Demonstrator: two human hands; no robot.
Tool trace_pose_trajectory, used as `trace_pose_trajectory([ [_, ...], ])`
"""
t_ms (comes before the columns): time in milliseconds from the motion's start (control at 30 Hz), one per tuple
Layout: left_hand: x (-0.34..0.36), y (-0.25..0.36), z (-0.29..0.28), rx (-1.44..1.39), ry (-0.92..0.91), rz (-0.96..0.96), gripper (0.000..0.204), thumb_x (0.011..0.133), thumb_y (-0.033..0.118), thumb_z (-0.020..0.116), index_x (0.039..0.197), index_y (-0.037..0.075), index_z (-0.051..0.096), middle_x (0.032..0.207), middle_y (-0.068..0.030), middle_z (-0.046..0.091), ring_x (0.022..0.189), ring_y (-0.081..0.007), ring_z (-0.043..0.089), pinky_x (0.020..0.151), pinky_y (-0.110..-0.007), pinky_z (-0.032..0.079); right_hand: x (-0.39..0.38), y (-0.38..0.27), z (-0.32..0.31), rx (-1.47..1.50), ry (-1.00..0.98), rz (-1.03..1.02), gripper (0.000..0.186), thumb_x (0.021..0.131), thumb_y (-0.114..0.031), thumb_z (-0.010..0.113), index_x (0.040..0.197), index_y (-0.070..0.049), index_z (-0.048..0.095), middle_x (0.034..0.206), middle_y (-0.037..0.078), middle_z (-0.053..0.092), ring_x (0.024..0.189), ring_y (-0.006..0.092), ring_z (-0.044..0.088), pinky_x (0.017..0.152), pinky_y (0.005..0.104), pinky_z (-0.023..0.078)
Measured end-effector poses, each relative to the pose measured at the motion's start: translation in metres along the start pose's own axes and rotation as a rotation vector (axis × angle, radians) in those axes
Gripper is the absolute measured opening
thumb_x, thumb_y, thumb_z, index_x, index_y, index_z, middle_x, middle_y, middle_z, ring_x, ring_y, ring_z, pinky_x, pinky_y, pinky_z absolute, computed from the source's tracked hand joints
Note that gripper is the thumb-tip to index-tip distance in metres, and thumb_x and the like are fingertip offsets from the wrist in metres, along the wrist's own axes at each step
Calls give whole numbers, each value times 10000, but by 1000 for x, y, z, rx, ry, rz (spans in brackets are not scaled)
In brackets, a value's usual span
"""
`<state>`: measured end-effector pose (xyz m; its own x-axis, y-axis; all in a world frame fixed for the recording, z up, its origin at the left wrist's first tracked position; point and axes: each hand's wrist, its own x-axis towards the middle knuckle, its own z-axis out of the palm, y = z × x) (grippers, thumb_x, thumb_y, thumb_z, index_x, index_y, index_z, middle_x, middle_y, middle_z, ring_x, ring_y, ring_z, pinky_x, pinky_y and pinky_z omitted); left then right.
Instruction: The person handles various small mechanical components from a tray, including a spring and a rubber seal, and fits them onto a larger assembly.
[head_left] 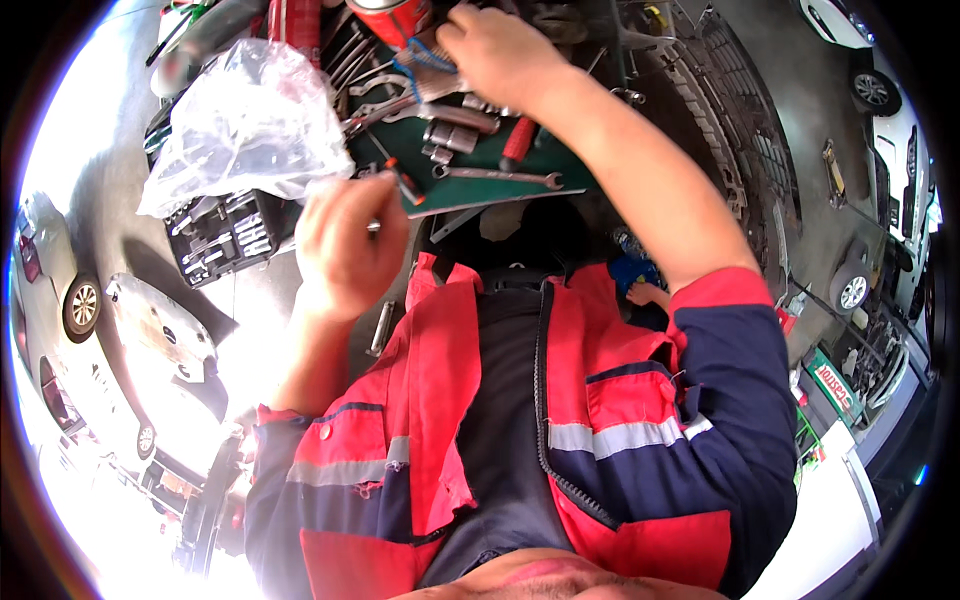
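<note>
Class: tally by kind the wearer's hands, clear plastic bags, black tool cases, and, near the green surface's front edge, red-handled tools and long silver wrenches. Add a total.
Hands: 2 (left hand, right hand)
Clear plastic bag: 1
Black tool case: 1
Red-handled tools: 2
Long silver wrench: 1
Total: 7

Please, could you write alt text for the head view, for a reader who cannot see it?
A person's right hand is beside a red can over a green work surface strewn with tools, while the curled left hand is beside a clear plastic bag. A wrench lies near the surface's edge.
</note>
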<state>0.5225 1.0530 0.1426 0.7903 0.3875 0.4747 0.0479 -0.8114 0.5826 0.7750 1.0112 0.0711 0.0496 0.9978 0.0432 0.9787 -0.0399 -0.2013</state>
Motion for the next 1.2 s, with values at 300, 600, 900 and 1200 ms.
trace_pose_trajectory([
  [300, 42, 83, 88, -233, 27, -667, 130, 901, -27, 579, 1027, -5, 604, 791, -66, 601, 627, -105, 527, 573, -241, 439, -119, 37, -44, 591, 276, -281, 224, 772, -110, 667, 979, -35, 626, 1053, 130, 613, 902, 294, 610, 823, 392, 487],
  [600, 75, 134, 212, -1724, 380, -1331, 228, 947, 238, 492, 1037, 43, 568, 921, -92, 554, 751, -181, 544, 561, -245, 419, -226, 226, -81, 685, 130, 140, 172, 838, -42, 653, 997, 23, 645, 973, 162, 661, 906, 317, 645, 802, 363, 517],
  [900, 86, 133, 222, -1656, 448, -1398, 316, 897, 310, 503, 1032, 28, 553, 970, -121, 540, 819, -215, 579, 605, -271, 465, -164, 266, -96, 348, 147, 153, 213, 858, -99, 665, 1050, -12, 639, 1018, 139, 661, 920, 326, 641, 807, 379, 510],
  [1200, 133, 105, 250, -1693, 384, -1370, 316, 923, 308, 493, 1043, 20, 546, 961, -127, 563, 821, -226, 609, 638, -295, 501, -97, 285, -72, -13, -34, 33, 202, 838, -150, 683, 998, -30, 662, 1037, 90, 587, 962, 303, 561, 877, 404, 473],
])
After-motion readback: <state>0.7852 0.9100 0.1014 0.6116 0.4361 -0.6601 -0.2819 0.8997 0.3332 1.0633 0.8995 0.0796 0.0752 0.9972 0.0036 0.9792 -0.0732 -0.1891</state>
